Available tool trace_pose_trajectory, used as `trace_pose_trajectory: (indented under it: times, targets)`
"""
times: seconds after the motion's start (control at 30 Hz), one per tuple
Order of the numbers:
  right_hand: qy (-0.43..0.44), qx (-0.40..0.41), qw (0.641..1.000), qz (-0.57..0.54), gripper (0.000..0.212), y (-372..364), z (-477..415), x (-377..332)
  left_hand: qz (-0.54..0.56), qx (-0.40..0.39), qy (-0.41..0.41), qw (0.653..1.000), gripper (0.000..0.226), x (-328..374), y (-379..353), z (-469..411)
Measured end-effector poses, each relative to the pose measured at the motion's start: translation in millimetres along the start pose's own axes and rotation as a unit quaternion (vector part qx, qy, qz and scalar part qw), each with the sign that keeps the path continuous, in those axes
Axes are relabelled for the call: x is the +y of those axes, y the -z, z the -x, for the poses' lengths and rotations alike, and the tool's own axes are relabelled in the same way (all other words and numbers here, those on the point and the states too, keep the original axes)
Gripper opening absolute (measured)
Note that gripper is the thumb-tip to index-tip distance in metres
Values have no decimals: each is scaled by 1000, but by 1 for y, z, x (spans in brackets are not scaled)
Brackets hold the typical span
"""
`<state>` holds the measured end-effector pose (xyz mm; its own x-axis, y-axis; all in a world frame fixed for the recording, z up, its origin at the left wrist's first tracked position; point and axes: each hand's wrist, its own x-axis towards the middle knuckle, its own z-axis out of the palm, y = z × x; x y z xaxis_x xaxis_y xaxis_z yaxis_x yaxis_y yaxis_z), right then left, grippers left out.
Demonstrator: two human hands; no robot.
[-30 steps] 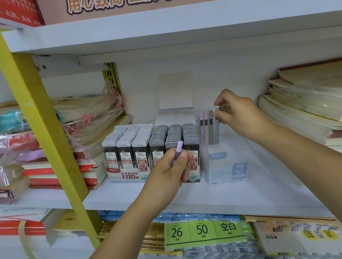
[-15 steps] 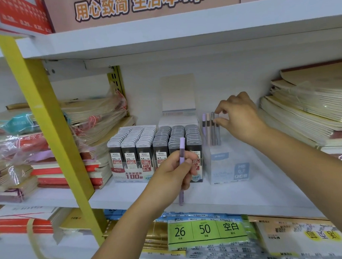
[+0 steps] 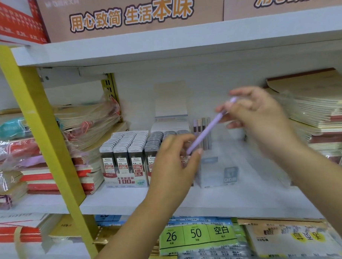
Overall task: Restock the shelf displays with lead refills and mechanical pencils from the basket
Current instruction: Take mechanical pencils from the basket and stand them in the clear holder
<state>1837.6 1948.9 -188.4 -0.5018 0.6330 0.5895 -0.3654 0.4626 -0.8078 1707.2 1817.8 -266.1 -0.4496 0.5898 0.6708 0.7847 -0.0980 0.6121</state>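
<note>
Shop shelving, white shelf board [image 3: 130, 201] across the middle. The lilac mechanical pencil [image 3: 207, 129] was up in the air in front of it, tilted. The left hand [image 3: 175, 164] pinched its lower end and the right hand [image 3: 263, 115] curled its fingers round the upper end (bit blurry tbh). Just behind, a few standing pencils [image 3: 202, 133] sat in a clear display box [image 3: 217, 172], with rows of lead refill packs [image 3: 128, 156] right beside it. Notebook stacks [image 3: 318, 107] were further out on both sides.
</note>
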Motion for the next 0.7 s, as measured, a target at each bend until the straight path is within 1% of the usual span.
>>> trace_pose_trajectory:
  times: [0.03,0.07,0.1,0.17,0.23,0.3,0.37,0.57,0.7]
  targets:
    - [21,32,999,11,17,8,-8,-1,-100,40,-66,992,26,-2,4,-1]
    - [39,48,998,30,17,13,-15,0,-174,49,-115,977,29,-5,6,-3]
    - [53,48,996,56,19,15,-20,3,-223,34,-146,963,32,-8,7,-4]
    - [70,19,988,139,23,12,-28,18,-282,-30,-165,945,37,-16,4,-4]
    - [72,-22,970,233,22,3,-32,38,-323,-89,-151,930,40,-20,0,-2]
    - [81,-55,948,303,21,-3,-33,55,-351,-108,-156,917,39,-23,-2,0]
    - [100,-66,931,344,19,-8,-36,66,-360,-103,-165,912,37,-26,-1,0]
    - [98,-73,934,336,16,-16,-40,71,-365,-101,-180,908,35,-32,0,-2]
    - [106,-100,927,345,15,-21,-42,71,-368,-96,-184,907,34,-34,-2,-2]
